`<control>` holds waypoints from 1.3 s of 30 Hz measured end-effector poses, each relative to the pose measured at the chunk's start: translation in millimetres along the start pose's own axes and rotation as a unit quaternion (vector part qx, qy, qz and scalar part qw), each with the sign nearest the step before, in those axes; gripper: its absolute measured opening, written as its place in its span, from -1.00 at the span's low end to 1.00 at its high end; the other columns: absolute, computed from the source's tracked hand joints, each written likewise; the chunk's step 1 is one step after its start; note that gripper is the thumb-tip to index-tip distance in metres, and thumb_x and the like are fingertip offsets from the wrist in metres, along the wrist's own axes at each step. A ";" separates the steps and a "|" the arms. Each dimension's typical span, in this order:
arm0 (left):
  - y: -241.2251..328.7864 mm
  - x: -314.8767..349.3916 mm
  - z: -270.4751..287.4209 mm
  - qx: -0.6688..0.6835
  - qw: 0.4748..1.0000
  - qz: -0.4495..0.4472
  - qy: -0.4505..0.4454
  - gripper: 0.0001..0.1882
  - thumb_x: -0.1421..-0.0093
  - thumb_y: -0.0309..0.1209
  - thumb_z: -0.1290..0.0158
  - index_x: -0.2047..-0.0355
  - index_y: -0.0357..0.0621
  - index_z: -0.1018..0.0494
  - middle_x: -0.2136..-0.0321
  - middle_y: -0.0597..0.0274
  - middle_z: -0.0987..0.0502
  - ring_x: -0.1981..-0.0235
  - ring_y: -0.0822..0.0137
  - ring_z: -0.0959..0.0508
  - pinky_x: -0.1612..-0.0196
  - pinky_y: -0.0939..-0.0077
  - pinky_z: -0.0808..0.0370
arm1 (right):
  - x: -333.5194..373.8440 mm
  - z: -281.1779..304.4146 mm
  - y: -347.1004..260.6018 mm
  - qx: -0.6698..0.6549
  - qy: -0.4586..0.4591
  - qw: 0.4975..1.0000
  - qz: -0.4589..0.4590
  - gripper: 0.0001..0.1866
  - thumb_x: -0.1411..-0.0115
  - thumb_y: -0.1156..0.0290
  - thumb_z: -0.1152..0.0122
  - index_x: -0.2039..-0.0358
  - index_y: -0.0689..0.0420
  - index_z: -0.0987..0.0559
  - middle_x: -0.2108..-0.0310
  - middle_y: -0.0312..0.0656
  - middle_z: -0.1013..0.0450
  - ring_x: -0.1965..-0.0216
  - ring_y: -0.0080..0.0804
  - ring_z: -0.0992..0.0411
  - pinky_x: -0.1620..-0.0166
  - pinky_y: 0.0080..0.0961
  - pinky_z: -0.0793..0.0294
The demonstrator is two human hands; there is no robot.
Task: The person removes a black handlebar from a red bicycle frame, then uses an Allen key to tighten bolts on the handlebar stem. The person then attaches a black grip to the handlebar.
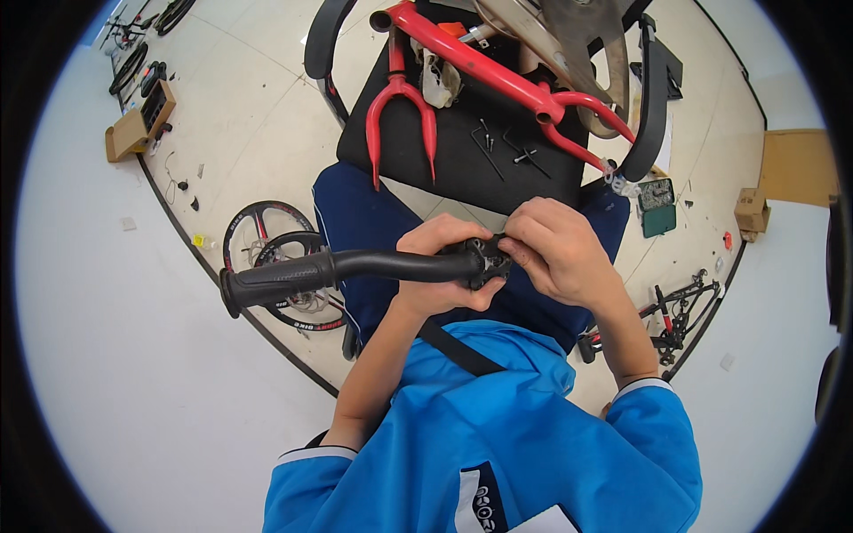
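A black bicycle handlebar [382, 264] with a ribbed rubber grip [284, 280] points left above my lap. My left hand [430, 298] is wrapped round its inner end, thumb and fingers on both sides of the black stem clamp [490, 258]. At the clamp's right side, my right hand [562, 253] is closed, thumb and fingertips pinched against it. Whatever small thing those fingertips may hold is hidden. Beyond my hands, a black chair seat [462, 164] carries a red fork [402, 93], a red frame [480, 64] and several hex keys with bolts [526, 156].
Wheels [267, 222] lie on the floor at left. An open cardboard box [133, 129] is against the left wall. To the right are a green tool case [657, 209], a black bicycle frame [671, 315] and a small carton [752, 211]. Chair armrests [653, 98] flank the seat.
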State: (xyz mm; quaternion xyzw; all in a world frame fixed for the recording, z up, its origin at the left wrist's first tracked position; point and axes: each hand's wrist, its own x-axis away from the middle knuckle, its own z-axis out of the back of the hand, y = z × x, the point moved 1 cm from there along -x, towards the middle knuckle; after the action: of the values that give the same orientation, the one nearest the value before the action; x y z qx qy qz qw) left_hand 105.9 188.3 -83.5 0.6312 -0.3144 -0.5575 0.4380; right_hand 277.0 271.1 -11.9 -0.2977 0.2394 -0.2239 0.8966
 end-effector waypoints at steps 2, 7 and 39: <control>0.2 0.2 -0.1 -0.003 1.000 0.001 0.001 -0.46 0.35 -0.38 -0.43 0.26 -0.15 -0.54 0.47 0.20 -0.57 0.50 0.34 -0.55 0.40 0.55 -0.51 | -1.4 0.2 -0.7 0.058 -0.012 0.998 0.025 -0.78 -0.11 0.34 -0.35 0.44 0.13 -0.47 0.49 -0.21 -0.37 0.42 -0.23 -0.38 0.33 -0.34 -0.35; -0.7 3.1 0.4 -0.003 1.000 0.016 0.015 -0.46 0.34 -0.37 -0.44 0.26 -0.14 -0.54 0.46 0.20 -0.57 0.49 0.34 -0.57 0.38 0.55 -0.52 | -4.1 -0.3 2.2 0.091 -0.025 0.995 0.040 -0.78 -0.12 0.33 -0.34 0.45 0.12 -0.47 0.50 -0.22 -0.37 0.42 -0.25 -0.37 0.33 -0.37 -0.34; 1.8 -1.4 2.1 -0.035 0.999 0.000 0.005 -0.48 0.36 -0.38 -0.44 0.30 -0.12 -0.54 0.49 0.22 -0.57 0.50 0.31 -0.55 0.38 0.51 -0.51 | -10.1 1.4 -3.1 0.098 -0.052 0.993 0.028 -0.80 -0.16 0.35 -0.28 0.47 0.14 -0.46 0.54 -0.19 -0.33 0.48 -0.25 -0.36 0.34 -0.35 -0.33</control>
State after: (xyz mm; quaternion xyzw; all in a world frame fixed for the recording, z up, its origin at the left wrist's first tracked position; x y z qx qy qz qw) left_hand 103.8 188.4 -81.2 0.6183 -0.2922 -0.5648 0.4619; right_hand 269.1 275.0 -5.9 -0.2129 0.1779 -0.2056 0.9385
